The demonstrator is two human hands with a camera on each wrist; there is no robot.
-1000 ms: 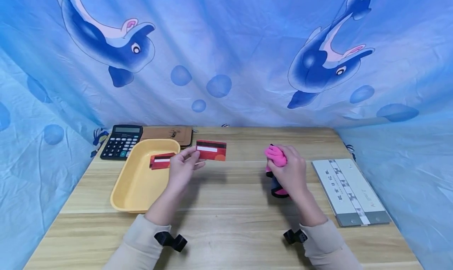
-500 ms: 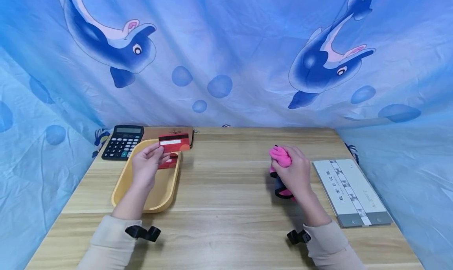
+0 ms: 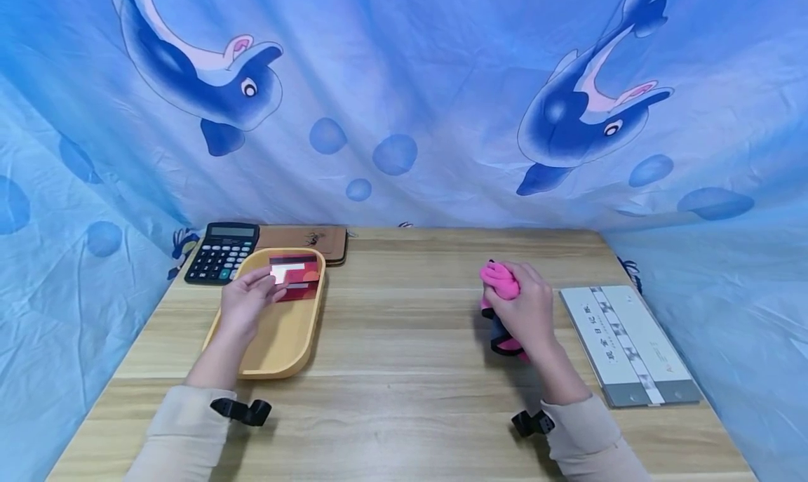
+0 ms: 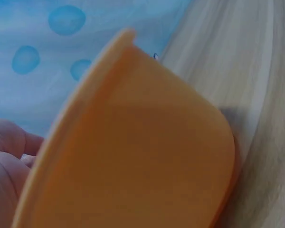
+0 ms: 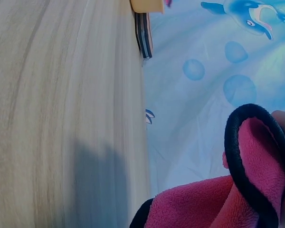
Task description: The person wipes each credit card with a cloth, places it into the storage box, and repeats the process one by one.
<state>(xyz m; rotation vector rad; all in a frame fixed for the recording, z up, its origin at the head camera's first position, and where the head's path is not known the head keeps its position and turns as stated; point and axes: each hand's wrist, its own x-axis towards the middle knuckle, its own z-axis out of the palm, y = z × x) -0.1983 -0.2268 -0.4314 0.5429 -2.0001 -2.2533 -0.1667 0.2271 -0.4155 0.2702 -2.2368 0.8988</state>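
Note:
My left hand is over the left side of the yellow tray, fingers spread a little, with fingertips right at the left end of a red card. This card lies within the tray's far end, overlapping a second red card. In the left wrist view the tray wall hides most of the hand and both cards. My right hand grips a bunched pink towel with black edging above the right part of the table; its folds show in the right wrist view.
A black calculator and a brown zip wallet lie behind the tray at the table's back left. A pale paper-banded booklet lies at the right. A blue dolphin curtain hangs along the back edge.
My left hand has carried the red card left and down into the tray, and its fingers have loosened at the card. The right hand has stayed nearly still with the towel.

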